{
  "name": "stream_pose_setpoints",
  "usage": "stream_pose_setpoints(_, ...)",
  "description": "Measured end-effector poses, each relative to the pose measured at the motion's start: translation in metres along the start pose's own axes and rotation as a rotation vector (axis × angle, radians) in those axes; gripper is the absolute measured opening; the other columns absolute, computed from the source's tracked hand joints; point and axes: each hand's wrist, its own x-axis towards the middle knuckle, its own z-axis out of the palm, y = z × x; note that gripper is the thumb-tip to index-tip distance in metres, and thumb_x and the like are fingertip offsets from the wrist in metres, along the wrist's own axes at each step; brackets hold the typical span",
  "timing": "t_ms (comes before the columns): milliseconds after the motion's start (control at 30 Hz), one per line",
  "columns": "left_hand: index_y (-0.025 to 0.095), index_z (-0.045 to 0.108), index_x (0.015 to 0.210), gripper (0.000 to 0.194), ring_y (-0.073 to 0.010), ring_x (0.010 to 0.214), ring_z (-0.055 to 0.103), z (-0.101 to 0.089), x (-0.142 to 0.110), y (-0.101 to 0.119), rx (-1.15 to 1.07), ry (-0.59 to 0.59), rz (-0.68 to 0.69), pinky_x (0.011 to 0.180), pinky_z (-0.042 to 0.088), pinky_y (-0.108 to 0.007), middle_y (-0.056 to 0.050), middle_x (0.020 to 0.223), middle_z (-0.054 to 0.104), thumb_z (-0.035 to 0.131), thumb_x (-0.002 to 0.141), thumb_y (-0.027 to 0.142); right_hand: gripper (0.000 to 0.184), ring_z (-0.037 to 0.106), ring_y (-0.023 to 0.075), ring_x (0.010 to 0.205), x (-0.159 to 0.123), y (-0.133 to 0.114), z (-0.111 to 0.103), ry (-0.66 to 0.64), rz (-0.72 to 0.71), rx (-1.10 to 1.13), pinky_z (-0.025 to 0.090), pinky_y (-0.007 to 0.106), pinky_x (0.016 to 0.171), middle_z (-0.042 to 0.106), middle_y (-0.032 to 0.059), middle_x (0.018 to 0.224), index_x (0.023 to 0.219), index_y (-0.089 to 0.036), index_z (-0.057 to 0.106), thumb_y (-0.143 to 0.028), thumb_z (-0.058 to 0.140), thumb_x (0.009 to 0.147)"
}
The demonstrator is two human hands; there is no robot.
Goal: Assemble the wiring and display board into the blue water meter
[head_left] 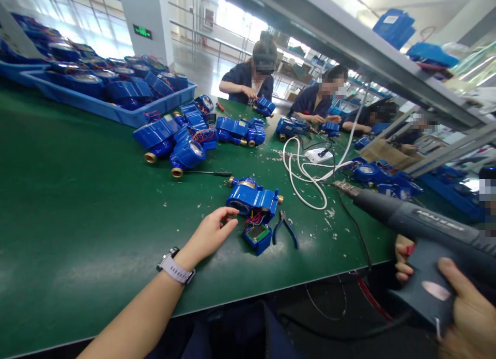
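A blue water meter (253, 199) with brass ends lies on the green table, its small blue cover (258, 237) hanging beside it on red wires. My left hand (211, 234), with a watch on the wrist, reaches toward the meter, fingers curled loosely and fingertips touching its near side. My right hand (461, 307) is wrapped round the grip of a dark grey heat gun (422, 227), whose metal nozzle (344, 188) points left over the table. Blue-handled pliers (285, 229) lie just right of the meter.
More blue meters (186, 137) and a screwdriver (207, 173) lie farther back. A blue tray (104, 108) full of meters stands at the back left. A white cable (306, 181) loops near a power strip (320, 154). Other people work across the table.
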Motion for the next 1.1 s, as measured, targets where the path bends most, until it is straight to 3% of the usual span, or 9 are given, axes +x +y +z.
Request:
stream_pose_setpoints(100, 0.024, 0.069, 0.109, 0.028, -0.0211, 0.081, 0.069, 0.01, -0.003, -0.003, 0.098, -0.054, -0.009, 0.069, 0.054, -0.032, -0.006, 0.1, 0.074, 0.06, 0.083, 0.029, 0.026, 0.06, 0.0117, 0.054, 0.013, 0.027, 0.003, 0.099, 0.101, 0.061, 0.057, 0.018, 0.045, 0.061, 0.0135, 0.095, 0.085, -0.013, 0.07, -0.02, 0.045, 0.091)
stream_pose_setpoints(233, 0.025, 0.071, 0.104, 0.025, -0.0235, 0.088, 0.07, 0.013, -0.002, -0.006, 0.109, -0.077, -0.042, 0.077, 0.056, -0.036, -0.006, 0.103, 0.074, 0.057, 0.086, 0.035, 0.031, 0.059, 0.0097, 0.053, 0.038, 0.07, 0.002, 0.187, 0.247, 0.183, 0.057, 0.017, 0.048, 0.059, 0.0091, 0.088, 0.081, -0.013, 0.063, -0.021, 0.038, 0.095)
stream_pose_setpoints(533, 0.023, 0.074, 0.097, 0.025, -0.0241, 0.087, 0.07, 0.018, 0.006, -0.007, 0.05, -0.114, -0.11, 0.081, 0.055, -0.036, -0.006, 0.097, 0.076, 0.06, 0.083, 0.039, 0.038, 0.064, 0.0127, 0.062, 0.132, 0.114, 0.021, 0.228, 0.232, 0.124, 0.059, 0.026, 0.056, 0.061, 0.0043, 0.078, 0.083, -0.015, 0.057, -0.032, 0.03, 0.102)
stream_pose_setpoints(633, 0.02, 0.072, 0.099, 0.028, -0.0231, 0.093, 0.069, 0.018, 0.007, -0.007, 0.085, -0.171, -0.141, 0.086, 0.053, -0.036, -0.006, 0.1, 0.075, 0.057, 0.085, 0.039, 0.023, 0.062, 0.0128, 0.059, 0.165, 0.121, 0.023, 0.29, 0.172, -0.041, 0.058, 0.027, 0.056, 0.06, 0.0011, 0.073, 0.081, -0.014, 0.055, -0.03, 0.051, 0.096)
stream_pose_setpoints(733, 0.018, 0.072, 0.098, 0.03, -0.0222, 0.092, 0.068, 0.017, 0.007, -0.008, 0.112, -0.187, -0.157, 0.087, 0.051, -0.035, -0.007, 0.098, 0.074, 0.054, 0.086, 0.04, 0.019, 0.064, 0.0174, 0.067, 0.176, 0.125, 0.02, 0.376, 0.023, -0.259, 0.058, 0.033, 0.061, 0.062, 0.0037, 0.079, 0.087, -0.013, 0.056, -0.031, 0.063, 0.086)
stream_pose_setpoints(833, 0.018, 0.071, 0.096, 0.03, -0.022, 0.089, 0.067, 0.017, 0.007, -0.012, 0.12, -0.183, -0.175, 0.085, 0.05, -0.035, -0.007, 0.097, 0.074, 0.055, 0.086, 0.041, 0.053, 0.059, 0.034, 0.11, 0.161, 0.128, 0.019, 0.394, -0.22, -0.522, 0.051, 0.052, 0.092, 0.058, 0.0216, 0.121, 0.124, -0.008, 0.048, -0.034, 0.064, 0.08)
stream_pose_setpoints(933, 0.018, 0.07, 0.103, 0.033, -0.0227, 0.089, 0.066, 0.019, 0.009, -0.014, 0.103, -0.184, -0.214, 0.082, 0.051, -0.036, -0.007, 0.1, 0.073, 0.056, 0.087, 0.043, 0.079, 0.027, 0.0365, 0.141, 0.14, 0.131, 0.029, 0.209, -0.422, -0.815, 0.021, 0.056, 0.115, 0.033, 0.0228, 0.15, 0.144, -0.009, 0.033, -0.034, 0.064, 0.076)
stream_pose_setpoints(1033, 0.018, 0.07, 0.105, 0.033, -0.0229, 0.092, 0.066, 0.022, 0.01, -0.014, 0.083, -0.189, -0.205, 0.083, 0.05, -0.036, -0.007, 0.103, 0.073, 0.056, 0.087, 0.041, 0.061, 0.034, 0.0374, 0.137, 0.139, 0.136, 0.055, -0.121, -0.444, -1.041, 0.02, 0.055, 0.115, 0.048, 0.0208, 0.141, 0.128, -0.011, 0.055, -0.037, 0.064, 0.074)
stream_pose_setpoints(1100, 0.018, 0.071, 0.101, 0.029, -0.0221, 0.093, 0.066, 0.023, 0.011, -0.012, 0.094, -0.196, -0.171, 0.084, 0.05, -0.035, -0.007, 0.101, 0.074, 0.055, 0.088, 0.038, 0.05, 0.04, 0.0394, 0.132, 0.149, 0.141, 0.079, -0.26, -0.417, -1.125, 0.023, 0.059, 0.112, 0.056, 0.023, 0.132, 0.116, -0.01, 0.062, -0.039, 0.06, 0.076)
